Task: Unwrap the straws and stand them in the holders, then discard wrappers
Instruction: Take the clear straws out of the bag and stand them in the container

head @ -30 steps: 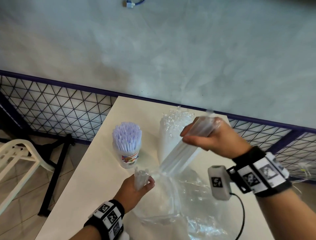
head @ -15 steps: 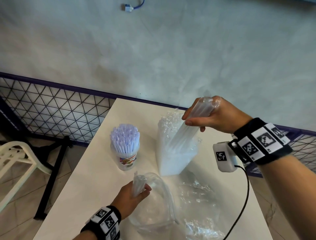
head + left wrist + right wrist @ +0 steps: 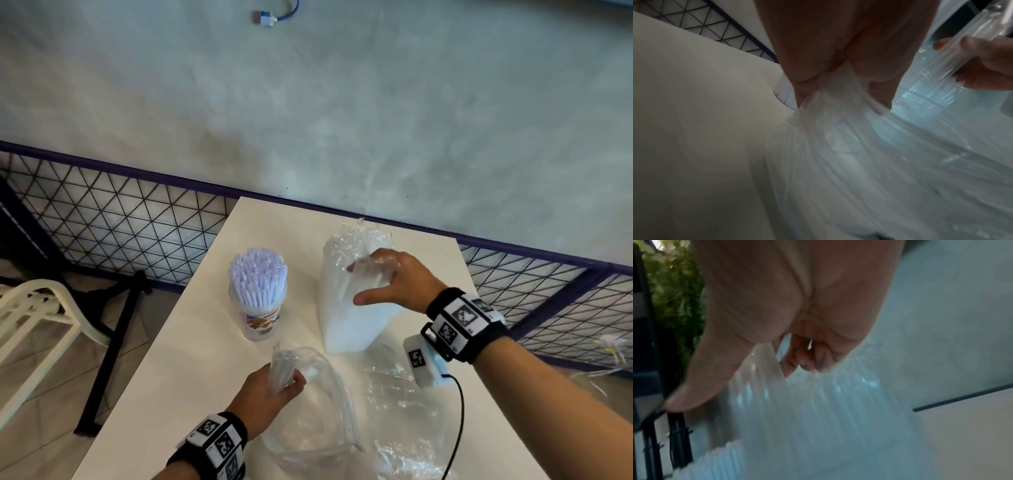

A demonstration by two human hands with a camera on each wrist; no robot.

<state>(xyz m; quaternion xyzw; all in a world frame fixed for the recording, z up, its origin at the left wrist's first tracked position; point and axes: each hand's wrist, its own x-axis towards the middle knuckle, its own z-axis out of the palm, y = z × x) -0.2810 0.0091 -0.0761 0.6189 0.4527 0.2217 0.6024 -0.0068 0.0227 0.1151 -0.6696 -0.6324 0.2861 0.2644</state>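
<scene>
The left hand is low at the table's near edge, fist upright, fingers clenched round the gathered neck of an emptied wrapper trailing toward 5 o'clock. At its 12 o'clock stands a jar full of straws, bare tabletop between. The right hand reaches in from 4 o'clock, fingers curled on wrapped straws standing upright, thumb spread free.

Left grip fisted, thumb pressed across fingers, held low. Right grip raised, fingers curled, thumb extended.
</scene>
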